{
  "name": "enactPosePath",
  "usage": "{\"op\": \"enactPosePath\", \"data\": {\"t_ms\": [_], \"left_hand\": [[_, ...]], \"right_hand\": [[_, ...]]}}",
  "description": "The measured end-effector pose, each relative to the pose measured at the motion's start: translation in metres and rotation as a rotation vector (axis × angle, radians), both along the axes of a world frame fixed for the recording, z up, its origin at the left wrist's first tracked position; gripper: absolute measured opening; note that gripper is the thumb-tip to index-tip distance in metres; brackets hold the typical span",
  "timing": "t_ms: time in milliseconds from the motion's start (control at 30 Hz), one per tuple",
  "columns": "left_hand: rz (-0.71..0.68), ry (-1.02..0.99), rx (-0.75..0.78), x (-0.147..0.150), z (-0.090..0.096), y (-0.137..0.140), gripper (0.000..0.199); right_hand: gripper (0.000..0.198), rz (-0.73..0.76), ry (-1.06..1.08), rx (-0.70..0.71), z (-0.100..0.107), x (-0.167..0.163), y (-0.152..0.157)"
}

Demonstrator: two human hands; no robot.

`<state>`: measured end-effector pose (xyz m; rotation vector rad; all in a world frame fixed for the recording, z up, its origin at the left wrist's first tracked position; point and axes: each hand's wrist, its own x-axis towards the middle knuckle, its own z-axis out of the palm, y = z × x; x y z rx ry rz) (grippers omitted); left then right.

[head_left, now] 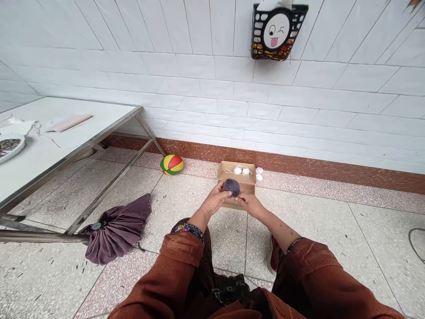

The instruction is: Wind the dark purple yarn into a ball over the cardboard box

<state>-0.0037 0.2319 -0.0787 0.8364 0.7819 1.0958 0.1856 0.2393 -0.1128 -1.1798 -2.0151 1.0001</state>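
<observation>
A dark grey-purple ball of yarn point(231, 187) is held up in front of me. My left hand point(215, 198) grips it from the left, with the thumb across its front. At the ball's lower right edge is my right hand point(251, 204), its fingertips pinched together. What sits in that pinch is too small to make out. Just beyond and partly under both hands, an open cardboard box point(244, 190) stands on the floor. Two white balls of yarn point(241, 170) with loose strands show at its far side, and my hands hide part of the box.
White balls point(259, 173) lie right of the box by the wall. A striped ball point(171, 165) rests further left. A folded purple umbrella point(119, 230) leans near the metal-framed table point(109, 113). A black basket point(259, 26) hangs on the tiled wall.
</observation>
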Motion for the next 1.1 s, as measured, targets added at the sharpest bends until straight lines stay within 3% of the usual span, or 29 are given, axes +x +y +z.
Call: {"op": "enactPosePath", "data": {"t_ms": [167,267,500,633,733,933,1100], "left_hand": [[0.19,0.175,-0.084,-0.002,-0.01,0.007,0.058],[0.205,0.306,-0.035,-0.001,-0.014,0.007,0.066],[-0.061,0.351,0.057,-0.002,-0.017,0.001,0.089],[-0.258,0.25,0.123,-0.004,-0.012,-0.002,0.085],[-0.304,0.134,0.16,-0.004,-0.004,-0.005,0.082],[-0.101,-0.001,0.052,-0.006,0.005,-0.003,0.076],[0.13,0.036,0.019,-0.012,0.006,0.009,0.071]], "right_hand": [[0.025,0.185,-0.041,0.099,0.013,-0.003,-0.012],[0.025,0.199,0.002,0.164,0.026,-0.001,-0.013],[0.023,-0.018,0.09,0.238,0.036,0.007,0.003],[0.021,-0.106,0.125,0.249,0.026,0.009,0.016],[0.02,-0.165,0.103,0.231,0.018,0.007,0.021],[0.016,-0.154,-0.077,0.103,0.005,-0.001,0.014],[0.02,0.052,-0.085,0.098,0.014,-0.009,-0.001]]}}
